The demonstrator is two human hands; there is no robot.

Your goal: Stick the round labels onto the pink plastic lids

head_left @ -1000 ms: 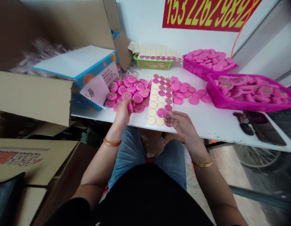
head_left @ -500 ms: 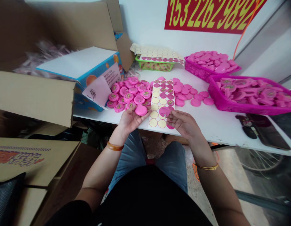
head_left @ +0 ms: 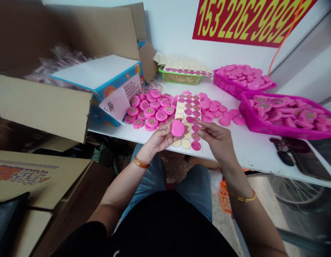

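My left hand (head_left: 161, 139) holds a plain pink round case (head_left: 178, 128) by its edge, raised just above the near end of a sticker sheet (head_left: 187, 119). The sheet lies on the white table (head_left: 243, 146) and carries pink round stickers and several empty yellow circles. My right hand (head_left: 217, 137) is beside the case, fingers curled at the sheet's right edge, pinching something I cannot make out. Left of the sheet lies a pile of labelled pink cases (head_left: 152, 109). Right of it lie plain pink cases (head_left: 221, 110).
Two magenta baskets (head_left: 262, 123) (head_left: 227, 84) of pink cases stand at the right. A green basket (head_left: 178, 78) with sticker sheets sits at the back. A blue-and-white box (head_left: 101, 80) and open cardboard cartons (head_left: 44, 107) stand left. A phone (head_left: 307, 159) and a dark object (head_left: 282, 151) lie at the right.
My left hand picked a plain pink case from beside the pile and carried it right, over the sheet's near end. My right hand shifted slightly right along the sheet's edge.
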